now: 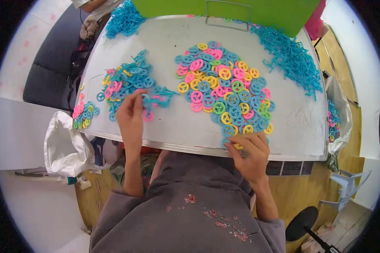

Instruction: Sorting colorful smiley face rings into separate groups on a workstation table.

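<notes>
Toward the left of the white table my left hand [131, 113] is closed in a pinch beside a heap of blue sticks with coloured wheels [128, 82]. Blurred blue and pink pieces [159, 99] lie just right of its fingertips; what the fingers hold cannot be made out. My right hand [252, 152] is at the near table edge, thumb and fingers drawn together. A yellow wheel [239, 146] shows between them, but whether it is gripped is unclear. Beyond that hand spreads a large pile of small spoked plastic wheels [223, 90] in blue, pink, yellow and green.
Loose blue sticks form heaps at the far right [289, 59] and far left [124, 20]. A small wheel pile [85, 114] sits at the left edge. A green panel [173, 7] and wire frame [227, 29] stand behind. White sacks [67, 145] flank the table.
</notes>
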A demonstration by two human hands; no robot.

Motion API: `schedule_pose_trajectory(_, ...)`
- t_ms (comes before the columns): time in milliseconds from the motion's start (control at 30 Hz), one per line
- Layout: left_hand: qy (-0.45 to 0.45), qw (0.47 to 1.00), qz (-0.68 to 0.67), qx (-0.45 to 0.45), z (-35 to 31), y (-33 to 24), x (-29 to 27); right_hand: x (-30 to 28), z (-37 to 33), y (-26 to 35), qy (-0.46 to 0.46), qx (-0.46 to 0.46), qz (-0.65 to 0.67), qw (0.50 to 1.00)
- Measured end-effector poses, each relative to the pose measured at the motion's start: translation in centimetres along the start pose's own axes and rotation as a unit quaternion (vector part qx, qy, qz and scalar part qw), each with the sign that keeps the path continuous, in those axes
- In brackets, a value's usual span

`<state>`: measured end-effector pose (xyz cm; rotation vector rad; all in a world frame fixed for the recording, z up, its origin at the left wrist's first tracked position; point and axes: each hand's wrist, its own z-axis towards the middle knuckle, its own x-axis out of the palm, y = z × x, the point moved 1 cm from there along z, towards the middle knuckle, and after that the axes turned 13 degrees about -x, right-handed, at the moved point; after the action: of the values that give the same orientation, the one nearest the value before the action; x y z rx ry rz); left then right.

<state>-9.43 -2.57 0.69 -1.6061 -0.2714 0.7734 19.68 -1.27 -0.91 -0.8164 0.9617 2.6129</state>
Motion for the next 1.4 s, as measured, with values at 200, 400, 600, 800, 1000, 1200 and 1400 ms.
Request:
schedule_pose_trajectory(200, 0.195, 0.979, 0.018, -0.063, -3.4, -3.1, 3.3, 1.7, 4.4, 2.5, 0.018, 0.104, 0.215, 0.971)
schedule_pose_trajectory(400, 0.229, 0.972, 0.013, -0.045, -3.6, -3.0, 6.3, 2.6, 4.9, 1.0, 0.084, 0.306, 0.440, 0.840)
schedule_pose_trajectory(600, 0.274, 0.957, -0.048, -0.076, -4.1, -3.1, 7.0, 3.1, 3.8, -0.1, 0.057, 0.294, 0.471, 0.830)
schedule_pose_trajectory(800, 0.211, 0.969, -0.103, -0.073, -3.4, -2.1, 6.3, 3.6, 4.4, 1.1, 0.044, 0.276, 0.435, 0.856)
schedule_pose_trajectory(1000, 0.067, 0.989, -0.130, -0.009, -4.7, -1.9, 6.8, 4.4, 3.5, 0.1, -0.033, 0.301, 0.364, 0.881)
schedule_pose_trajectory(1200, 0.056, 0.950, 0.189, 0.241, -3.1, 0.1, 7.7, 2.7, 4.0, -0.7, -0.136, 0.301, 0.404, 0.853)
schedule_pose_trajectory(1400, 0.031, 0.948, 0.209, 0.238, -3.3, 0.1, 7.3, 2.1, 4.7, -0.4, -0.127, 0.301, 0.452, 0.830)
